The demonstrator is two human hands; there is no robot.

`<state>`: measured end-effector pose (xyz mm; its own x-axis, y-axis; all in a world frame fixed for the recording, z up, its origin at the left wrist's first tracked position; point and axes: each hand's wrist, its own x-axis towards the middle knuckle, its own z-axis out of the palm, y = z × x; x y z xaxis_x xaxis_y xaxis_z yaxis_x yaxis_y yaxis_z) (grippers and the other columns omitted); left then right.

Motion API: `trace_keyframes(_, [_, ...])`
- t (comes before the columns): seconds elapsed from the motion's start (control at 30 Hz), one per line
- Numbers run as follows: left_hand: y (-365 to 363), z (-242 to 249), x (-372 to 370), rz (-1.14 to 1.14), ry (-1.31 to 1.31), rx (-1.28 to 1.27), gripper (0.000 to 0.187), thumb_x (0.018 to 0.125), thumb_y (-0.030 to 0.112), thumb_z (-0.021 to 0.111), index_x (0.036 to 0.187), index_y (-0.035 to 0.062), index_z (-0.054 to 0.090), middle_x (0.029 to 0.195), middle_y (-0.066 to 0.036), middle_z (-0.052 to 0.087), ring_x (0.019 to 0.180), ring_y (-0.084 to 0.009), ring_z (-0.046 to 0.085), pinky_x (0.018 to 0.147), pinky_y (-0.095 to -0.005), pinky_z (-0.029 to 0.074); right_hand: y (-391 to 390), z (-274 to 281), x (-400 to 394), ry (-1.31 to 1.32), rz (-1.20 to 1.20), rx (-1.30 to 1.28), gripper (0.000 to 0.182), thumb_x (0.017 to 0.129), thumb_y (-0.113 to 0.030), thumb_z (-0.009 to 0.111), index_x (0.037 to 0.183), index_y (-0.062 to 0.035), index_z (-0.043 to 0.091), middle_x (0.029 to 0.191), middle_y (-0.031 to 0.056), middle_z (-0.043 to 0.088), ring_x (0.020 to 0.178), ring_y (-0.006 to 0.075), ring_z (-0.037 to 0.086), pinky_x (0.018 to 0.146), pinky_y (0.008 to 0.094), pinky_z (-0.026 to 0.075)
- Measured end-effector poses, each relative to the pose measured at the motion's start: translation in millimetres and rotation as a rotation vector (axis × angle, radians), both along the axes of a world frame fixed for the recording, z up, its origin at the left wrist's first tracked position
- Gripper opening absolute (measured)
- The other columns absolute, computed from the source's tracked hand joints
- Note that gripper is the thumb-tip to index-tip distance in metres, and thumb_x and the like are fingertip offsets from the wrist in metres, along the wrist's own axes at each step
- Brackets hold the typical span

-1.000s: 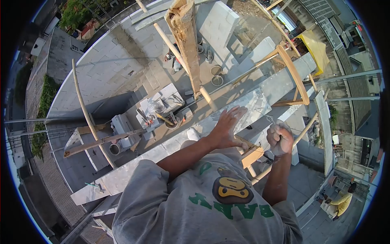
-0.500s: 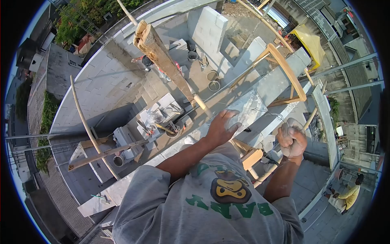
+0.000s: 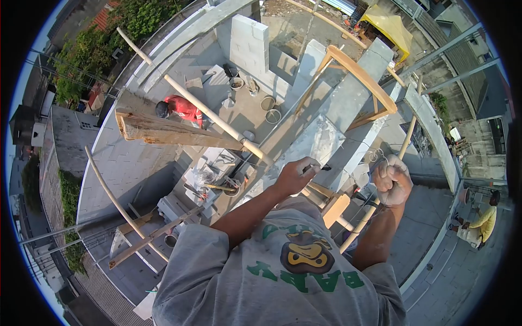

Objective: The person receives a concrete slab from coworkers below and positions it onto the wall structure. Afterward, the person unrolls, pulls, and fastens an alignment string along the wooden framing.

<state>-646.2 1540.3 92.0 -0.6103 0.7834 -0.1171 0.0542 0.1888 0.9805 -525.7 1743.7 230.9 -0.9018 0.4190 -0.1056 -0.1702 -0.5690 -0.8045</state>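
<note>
My left hand (image 3: 296, 176) is closed in a pinch, with a small dark tip (image 3: 326, 168) showing just beyond its fingers; I cannot make out what it belongs to. To its right, my right hand (image 3: 392, 182) is closed in a fist on thin wire. Loops of the wire (image 3: 375, 155) stick out beside the fist. Beyond both hands lies a pale, dust-smeared slab (image 3: 321, 142) on top of a wall. Between my forearms, a wooden block (image 3: 336, 211) juts out in front of my shirt.
A rough timber (image 3: 174, 130) and a bamboo pole (image 3: 212, 115) slant across at left. A curved wooden frame (image 3: 364, 79) stands beyond. Well below are a person in red (image 3: 185, 107), buckets (image 3: 273, 116) and blocks. Another person in yellow (image 3: 481, 221) sits at right.
My left hand's fingers have drawn together from a looser spread, and a dark tip now shows at them. My right fist stays closed. The view has shifted, revealing more of the person in red.
</note>
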Motion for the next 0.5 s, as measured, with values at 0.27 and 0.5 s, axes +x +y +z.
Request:
trace_keyframes(0.27, [12,-3,-18,0.008,-0.117,-0.075,0.024,0.084,0.023,0.056,0.087,-0.0004,0.062,0.075,-0.005,0.061,0.068,-0.011,0.054,0.064,-0.0258,0.043,61,-67,20,-0.657,-0.252,0.364,0.013,0.073,-0.016,0.054,0.07,-0.0045,0.058,0.048,-0.0013,0.043,0.038,0.0061,0.035,0.036,0.0205,0.024])
trace_keyframes(0.5, [68,3,-39,-0.143,-0.41,-0.053,0.029,0.083,0.027,0.059,0.097,0.0012,0.057,0.069,-0.001,0.054,0.061,-0.0064,0.051,0.052,-0.0202,0.038,75,-65,35,-0.366,-0.334,0.162,0.011,0.072,-0.011,0.054,0.068,-0.0006,0.055,0.048,0.0001,0.042,0.037,0.0065,0.031,0.035,0.0215,0.021])
